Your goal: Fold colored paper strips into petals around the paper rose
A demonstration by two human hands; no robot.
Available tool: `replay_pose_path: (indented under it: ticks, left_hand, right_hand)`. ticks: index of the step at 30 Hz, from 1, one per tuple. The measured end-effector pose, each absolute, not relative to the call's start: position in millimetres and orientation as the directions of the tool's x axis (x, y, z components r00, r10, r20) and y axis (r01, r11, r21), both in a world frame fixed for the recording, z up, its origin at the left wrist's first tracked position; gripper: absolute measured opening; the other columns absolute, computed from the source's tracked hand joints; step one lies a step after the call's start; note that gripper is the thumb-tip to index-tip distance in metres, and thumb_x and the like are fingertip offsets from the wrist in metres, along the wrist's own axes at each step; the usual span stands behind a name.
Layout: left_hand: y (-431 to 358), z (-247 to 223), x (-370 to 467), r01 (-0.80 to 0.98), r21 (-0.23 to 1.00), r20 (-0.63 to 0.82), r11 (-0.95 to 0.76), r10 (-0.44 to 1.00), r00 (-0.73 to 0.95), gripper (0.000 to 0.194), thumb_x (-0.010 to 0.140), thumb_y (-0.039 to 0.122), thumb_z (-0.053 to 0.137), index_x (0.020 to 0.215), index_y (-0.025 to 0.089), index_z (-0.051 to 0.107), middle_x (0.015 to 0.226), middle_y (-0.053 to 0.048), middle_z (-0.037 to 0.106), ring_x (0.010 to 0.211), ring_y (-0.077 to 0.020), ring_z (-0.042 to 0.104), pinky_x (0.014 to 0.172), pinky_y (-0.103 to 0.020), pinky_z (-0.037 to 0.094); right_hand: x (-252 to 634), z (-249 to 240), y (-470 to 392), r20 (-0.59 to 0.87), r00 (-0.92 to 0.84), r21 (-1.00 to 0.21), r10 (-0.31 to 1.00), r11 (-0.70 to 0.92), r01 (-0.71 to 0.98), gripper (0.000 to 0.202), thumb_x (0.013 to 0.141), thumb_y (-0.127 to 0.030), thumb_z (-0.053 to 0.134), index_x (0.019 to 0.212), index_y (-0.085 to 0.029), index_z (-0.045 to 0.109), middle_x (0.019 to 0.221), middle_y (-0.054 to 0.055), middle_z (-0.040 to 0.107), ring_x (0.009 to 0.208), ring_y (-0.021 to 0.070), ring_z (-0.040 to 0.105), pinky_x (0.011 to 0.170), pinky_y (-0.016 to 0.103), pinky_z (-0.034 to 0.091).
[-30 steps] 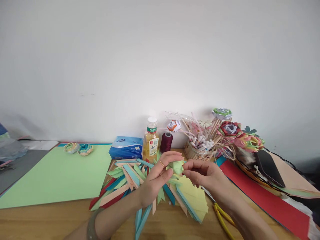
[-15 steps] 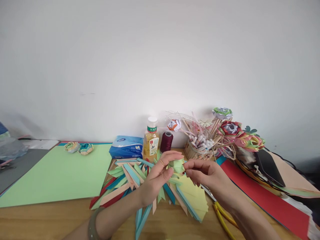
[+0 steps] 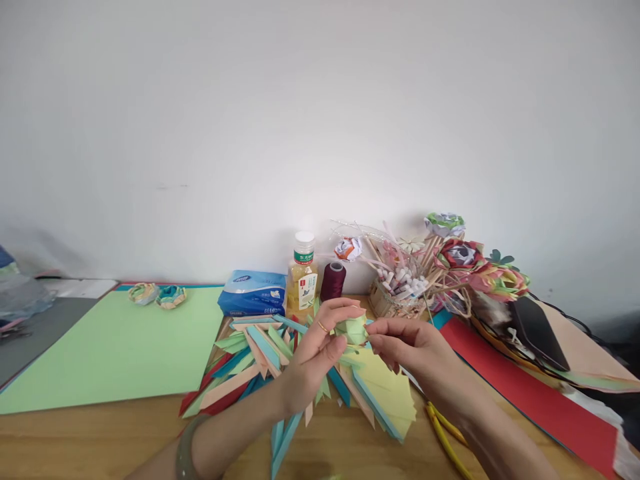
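Note:
Between my hands, above the heap of strips, is a pale green folded paper flower. My left hand curls round its left side, fingers over the top and thumb beneath, with a ring on one finger. At the flower's right edge my right hand pinches the paper between thumb and fingertips. Part of the flower is hidden by the fingers. Under and beside the hands lie folded paper strips in green, blue, peach and red. Yellow paper sheets lie just below.
Yellow-handled scissors lie by my right forearm. Behind stand a tissue pack, a drink bottle, a thread spool and a basket of paper flowers. Green sheets at left carry two paper flowers. A phone lies right.
Both hands stay in nearly the same place on the flower. It looks slightly turned between the fingers, and the view has shifted a little.

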State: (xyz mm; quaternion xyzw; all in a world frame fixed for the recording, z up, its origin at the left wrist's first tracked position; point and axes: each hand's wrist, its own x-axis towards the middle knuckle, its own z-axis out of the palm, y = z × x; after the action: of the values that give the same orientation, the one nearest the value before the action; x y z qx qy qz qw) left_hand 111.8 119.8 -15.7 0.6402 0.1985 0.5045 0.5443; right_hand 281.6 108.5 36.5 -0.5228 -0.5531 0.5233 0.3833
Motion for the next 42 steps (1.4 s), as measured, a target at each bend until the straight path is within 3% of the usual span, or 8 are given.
replay_pose_path:
  ticks: [9,15,32,38,42]
  left_hand:
    - [118,-20,113,-0.285,0.859,0.51,-0.425,0.755,0.413,0.03,0.094,0.031,0.042,0.122,0.035,0.051,0.133,-0.003,0.035,0.115,-0.0192,0.043,0.092,-0.03,0.039]
    - [118,-22,112,-0.196,0.813,0.577,-0.548,0.717,0.391,0.033,0.094,0.027,0.04,0.125,0.035,0.048,0.136,-0.004,0.032,0.126,-0.0234,0.037,0.104,-0.04,0.032]
    - [117,-20,112,-0.193,0.79,0.601,-0.582,0.676,0.427,0.034,0.095,0.027,0.038,0.127,0.035,0.045,0.138,-0.005,0.032,0.133,-0.0253,0.03,0.109,-0.045,0.028]
    - [124,-26,109,-0.161,0.657,0.728,-0.736,0.564,0.391,0.042,0.095,0.023,0.036,0.135,0.033,0.035,0.143,-0.007,0.027,0.14,-0.0279,0.018,0.111,-0.052,0.023]
    - [129,-29,106,-0.118,0.512,0.815,-0.851,0.438,0.38,0.047,0.094,0.021,0.035,0.139,0.03,0.029,0.143,-0.009,0.027,0.14,-0.0295,0.015,0.111,-0.056,0.02]
  right_hand:
    - [275,34,105,-0.031,-0.058,-0.968,0.998,-0.015,0.252,0.019,0.065,-0.035,0.065,0.067,-0.016,0.065,0.056,-0.003,0.05,0.048,0.0081,0.037,0.044,0.02,0.03]
    - [272,38,99,0.086,-0.021,-0.935,0.996,0.087,0.345,0.021,0.07,-0.036,0.06,0.068,-0.016,0.065,0.055,-0.003,0.051,0.05,0.0098,0.042,0.045,0.021,0.033]
    - [274,38,100,0.078,-0.088,-0.958,0.993,0.1,0.271,0.023,0.069,-0.037,0.067,0.06,-0.017,0.061,0.054,-0.002,0.052,0.049,0.0094,0.043,0.045,0.02,0.036]
    - [277,50,97,0.134,-0.215,-0.954,0.967,0.185,0.236,0.018,0.075,-0.036,0.068,0.071,-0.018,0.069,0.067,0.0,0.059,0.059,0.0111,0.05,0.053,0.02,0.041]
    - [282,55,96,0.054,-0.314,-0.971,0.948,0.123,0.204,0.022,0.077,-0.039,0.066,0.077,-0.018,0.073,0.07,0.002,0.061,0.058,0.0105,0.05,0.054,0.021,0.044]
